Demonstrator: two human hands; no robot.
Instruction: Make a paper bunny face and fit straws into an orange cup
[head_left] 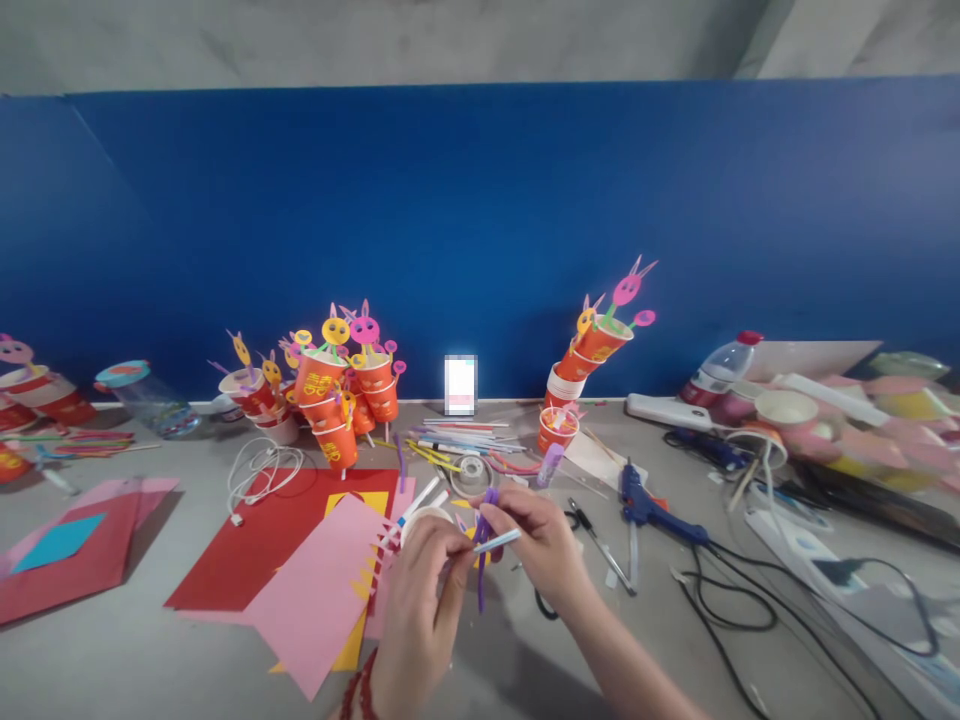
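Both of my hands meet low in the middle of the head view, above the grey table (pixel 112 640). My left hand (pixel 420 590) is closed around a white paper cup (pixel 420 520), its rim turned up. My right hand (pixel 536 535) pinches a purple pipe cleaner (pixel 482 560) and a white stick (pixel 496 541) between thumb and fingers, right beside the cup. The pipe cleaner hangs down below my fingers. A red beaded bracelet (pixel 358 690) sits on my left wrist.
Pink paper (pixel 315 590), red paper (pixel 247 550) and yellow sheets lie left of my hands. Orange cups with paper bunny heads (pixel 337 390) stand at the back, another stack (pixel 592 350) to the right. A blue glue gun (pixel 645 505), scissors (pixel 592 535), tape roll (pixel 472 470), cables and a bottle (pixel 720 370) lie right.
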